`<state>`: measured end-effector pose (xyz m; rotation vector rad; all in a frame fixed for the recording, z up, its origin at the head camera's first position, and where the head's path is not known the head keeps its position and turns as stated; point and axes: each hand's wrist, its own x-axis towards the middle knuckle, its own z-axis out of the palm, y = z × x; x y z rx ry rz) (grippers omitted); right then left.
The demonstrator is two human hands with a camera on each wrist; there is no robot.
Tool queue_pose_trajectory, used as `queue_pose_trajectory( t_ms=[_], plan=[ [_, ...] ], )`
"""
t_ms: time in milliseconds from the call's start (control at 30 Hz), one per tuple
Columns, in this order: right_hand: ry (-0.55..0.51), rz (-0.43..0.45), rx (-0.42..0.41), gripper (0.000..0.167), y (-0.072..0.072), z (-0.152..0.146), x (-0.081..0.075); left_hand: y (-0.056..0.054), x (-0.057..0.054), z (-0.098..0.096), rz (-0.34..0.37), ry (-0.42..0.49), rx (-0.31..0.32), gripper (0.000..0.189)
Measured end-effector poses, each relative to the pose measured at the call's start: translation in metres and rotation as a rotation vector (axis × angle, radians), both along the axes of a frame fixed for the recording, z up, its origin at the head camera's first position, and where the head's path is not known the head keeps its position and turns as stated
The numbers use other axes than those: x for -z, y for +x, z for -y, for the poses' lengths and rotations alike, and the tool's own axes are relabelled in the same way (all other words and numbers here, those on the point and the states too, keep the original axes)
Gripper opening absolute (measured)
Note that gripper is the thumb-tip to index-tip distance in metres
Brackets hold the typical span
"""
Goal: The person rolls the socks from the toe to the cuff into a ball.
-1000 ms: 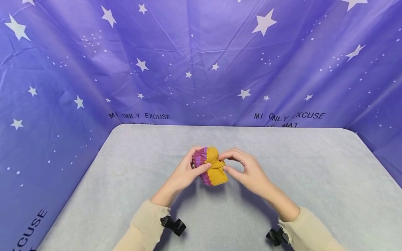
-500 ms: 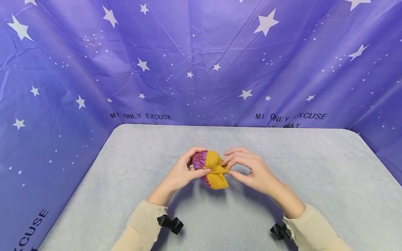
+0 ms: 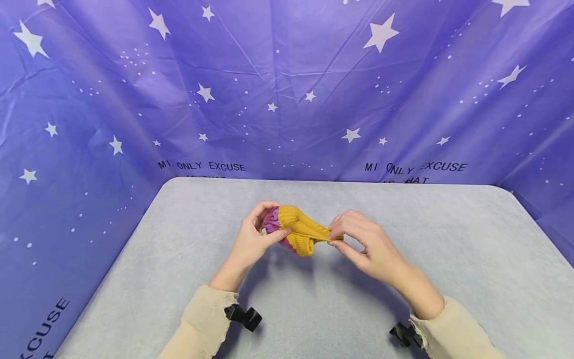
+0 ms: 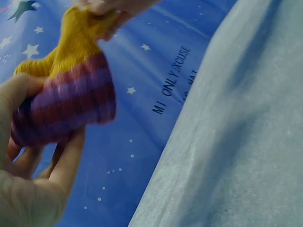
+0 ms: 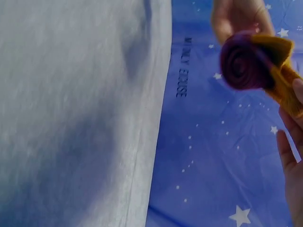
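Note:
A rolled-up knitted sock (image 3: 299,222), mustard at the ribbed cuff and striped purple and maroon on the body, is held above the table in the head view. My left hand (image 3: 252,240) grips the striped roll, its thumb lying on the near side where the stripes meet the mustard. With thumb and fingers, my right hand (image 3: 369,245) pinches the cuff's edge, which is stretched out to the right. The left wrist view shows the striped side of the sock (image 4: 71,101). Seen from the right wrist, the roll's end (image 5: 239,66) forms a maroon spiral.
Beneath both hands lies a pale grey-blue tabletop (image 3: 179,279) with rounded far corners. A purple-blue curtain (image 3: 278,124) with white stars and printed words hangs behind and beside it. Black wrist devices (image 3: 244,317) sit at the sleeve cuffs.
My right hand has taken hold of the mustard cuff and drawn it to the right, stretching it out. The left hand has shifted slightly left and up with the striped roll.

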<state>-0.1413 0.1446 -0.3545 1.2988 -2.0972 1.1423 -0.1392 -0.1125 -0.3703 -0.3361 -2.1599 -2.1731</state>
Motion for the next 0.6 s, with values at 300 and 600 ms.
queue_pose_trajectory(
  t_ms=[300, 600],
  plan=[
    [0.052, 0.094, 0.235, 0.025, 0.019, 0.025, 0.005, -0.002, 0.001, -0.014, -0.080, -0.142, -0.182, 0.042],
    [-0.029, -0.023, 0.471, 0.026, 0.011, 0.038, 0.014, 0.003, -0.003, -0.021, 0.025, 0.020, -0.170, 0.043]
  ],
)
